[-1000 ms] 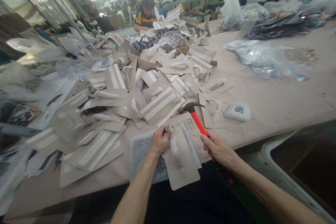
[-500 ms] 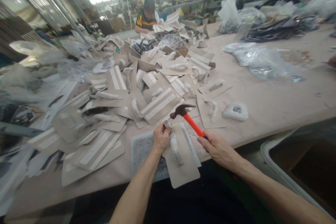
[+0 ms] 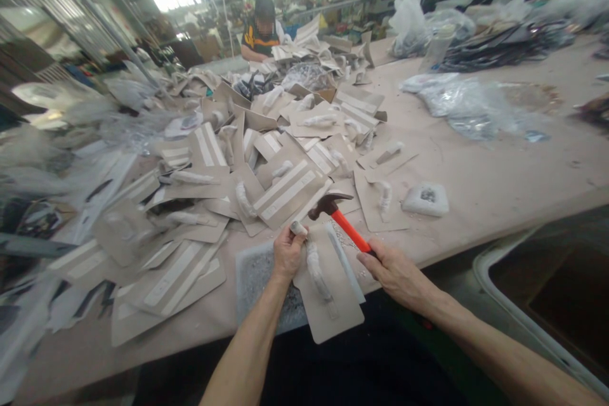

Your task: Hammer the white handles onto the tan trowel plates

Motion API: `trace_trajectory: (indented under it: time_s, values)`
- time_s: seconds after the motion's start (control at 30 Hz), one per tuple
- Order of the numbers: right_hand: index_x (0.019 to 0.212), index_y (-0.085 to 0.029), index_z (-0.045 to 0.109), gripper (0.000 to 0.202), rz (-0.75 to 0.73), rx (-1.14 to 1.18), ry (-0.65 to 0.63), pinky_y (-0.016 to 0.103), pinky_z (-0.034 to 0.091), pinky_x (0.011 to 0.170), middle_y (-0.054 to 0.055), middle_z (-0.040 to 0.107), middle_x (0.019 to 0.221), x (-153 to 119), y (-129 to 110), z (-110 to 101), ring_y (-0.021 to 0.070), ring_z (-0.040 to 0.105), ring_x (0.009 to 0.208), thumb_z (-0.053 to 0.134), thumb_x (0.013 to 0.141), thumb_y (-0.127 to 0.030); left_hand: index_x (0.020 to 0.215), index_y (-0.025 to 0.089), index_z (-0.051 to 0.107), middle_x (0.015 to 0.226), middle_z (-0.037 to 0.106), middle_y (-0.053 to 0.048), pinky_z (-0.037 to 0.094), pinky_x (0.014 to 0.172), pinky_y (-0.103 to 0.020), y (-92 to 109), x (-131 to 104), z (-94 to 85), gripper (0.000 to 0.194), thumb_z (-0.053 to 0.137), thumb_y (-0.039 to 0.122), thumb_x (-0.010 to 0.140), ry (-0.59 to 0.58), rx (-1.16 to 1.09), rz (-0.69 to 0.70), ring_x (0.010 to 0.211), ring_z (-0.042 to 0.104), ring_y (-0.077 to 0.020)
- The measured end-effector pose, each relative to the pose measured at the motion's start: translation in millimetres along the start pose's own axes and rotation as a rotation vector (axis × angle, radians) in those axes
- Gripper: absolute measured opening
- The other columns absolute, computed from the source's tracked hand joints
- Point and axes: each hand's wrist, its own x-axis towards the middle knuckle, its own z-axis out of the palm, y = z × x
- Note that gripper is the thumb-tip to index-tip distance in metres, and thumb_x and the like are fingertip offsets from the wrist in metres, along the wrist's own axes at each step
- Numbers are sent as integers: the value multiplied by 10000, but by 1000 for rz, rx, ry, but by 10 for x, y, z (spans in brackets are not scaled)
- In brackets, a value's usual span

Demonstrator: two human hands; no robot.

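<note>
My left hand (image 3: 287,252) is closed around a short whitish cylinder (image 3: 298,227) at the top edge of a beige flat panel. This panel (image 3: 335,323) has a plastic-wrapped handle (image 3: 316,273) along its middle and lies at the table's front edge, overhanging it. In my right hand (image 3: 387,261) is a claw hammer (image 3: 349,228) with an orange-red and black handle, its dark head raised just right of my left hand. Beneath my left forearm and the panel lies a pale slab (image 3: 257,279) with a dark speckled surface.
A heap of similar panels (image 3: 285,184) covers the table's middle and left. A white block (image 3: 425,199) sits to the right, with plastic bags (image 3: 466,101) farther back. A person (image 3: 261,28) is across the table. A grey-rimmed bin (image 3: 483,266) stands at the lower right.
My left hand has shifted slightly left, and the cylinder in it now tilts more to the left. The hammer and the panel have hardly moved; the view has shifted a little.
</note>
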Motion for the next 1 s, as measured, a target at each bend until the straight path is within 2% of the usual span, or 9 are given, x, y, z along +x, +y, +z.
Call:
trace_trajectory:
  time_s: [0.2, 0.53, 0.67, 0.8, 0.9, 1.0]
  values:
    - [803, -229, 414, 300, -3, 16, 10, 280, 303, 551, -27, 470, 618, -12, 37, 3, 145, 450, 562, 378, 953, -487, 974, 184, 728, 945, 757, -54, 516, 825, -285, 21, -16, 3, 283, 725, 423, 823, -14, 37, 16, 873, 684, -194]
    - [800, -226, 431, 303, -24, -21, 11, 278, 301, 550, -14, 502, 613, -22, 6, -34, 148, 466, 549, 357, 966, -469, 962, 195, 709, 911, 738, -36, 491, 790, -280, 29, -11, 8, 181, 637, 315, 848, -56, 204, 79, 845, 661, -187]
    - [799, -223, 438, 339, -107, -138, 104, 279, 281, 551, -3, 512, 617, -16, -149, -112, 153, 475, 549, 304, 997, -464, 934, 203, 696, 851, 719, -18, 481, 746, -267, 89, -2, -12, 140, 607, 266, 846, -136, 311, 156, 794, 642, -176]
    - [856, -207, 470, 317, -168, -330, 199, 284, 245, 549, 11, 530, 636, 27, -228, -54, 156, 481, 546, 297, 1025, -413, 968, 212, 691, 863, 710, -10, 480, 757, -266, 107, -12, -12, 153, 587, 266, 869, -193, 371, 204, 795, 637, -171]
    - [900, -183, 515, 282, -193, -506, 104, 296, 198, 523, 28, 543, 630, 78, -209, -17, 154, 464, 516, 335, 1032, -355, 948, 209, 697, 799, 691, -5, 473, 712, -267, 92, -27, -7, 152, 592, 267, 855, -158, 361, 207, 732, 618, -171]
    - [909, -181, 532, 258, -191, -571, 13, 300, 177, 507, 31, 550, 624, 104, -265, -152, 139, 429, 490, 381, 1027, -355, 911, 213, 710, 752, 677, -2, 463, 680, -267, 89, -38, -8, 137, 604, 270, 843, -136, 327, 193, 696, 604, -177]
